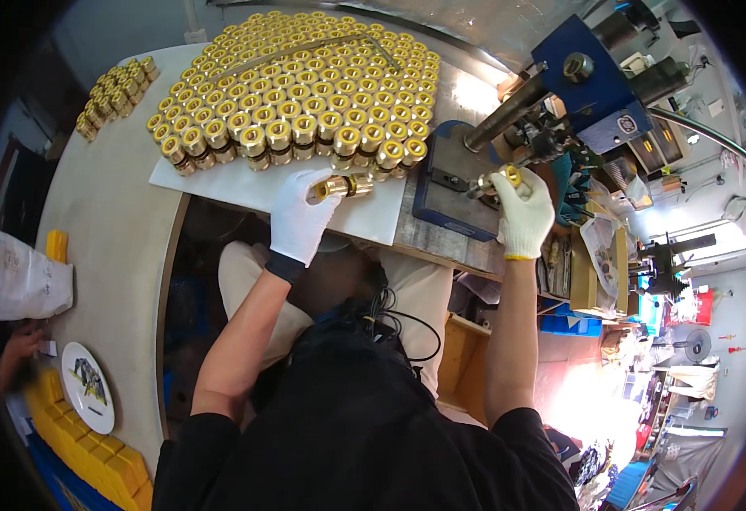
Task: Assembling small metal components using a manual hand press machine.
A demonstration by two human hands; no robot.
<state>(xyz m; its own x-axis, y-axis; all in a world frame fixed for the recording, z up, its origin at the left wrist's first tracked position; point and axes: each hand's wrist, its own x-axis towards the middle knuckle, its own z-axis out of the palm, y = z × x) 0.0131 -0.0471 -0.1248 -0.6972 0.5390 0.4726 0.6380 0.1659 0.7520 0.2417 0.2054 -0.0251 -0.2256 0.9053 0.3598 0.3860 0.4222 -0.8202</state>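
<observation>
My left hand (298, 215), in a white glove with a dark cuff, is closed around a brass threaded fitting (347, 186) that lies on its side in the fingers, just in front of the stacked fittings (301, 89). Over the base (456, 201) of a blue bench press, my gloved right hand (528, 209) grips another brass fitting (512, 175) with a yellow ring at its end. A silvery part (480, 186) shows beside those fingertips; whether it belongs to the fitting I cannot tell.
The press head (599, 85) and its steel column rise at the right. A flat metal strip (292, 53) lies across the stack on a white board (364, 223). A smaller fitting group (117, 95), yellow boxes (92, 447) and a white plate (88, 409) sit left, where another person's hand (22, 345) shows.
</observation>
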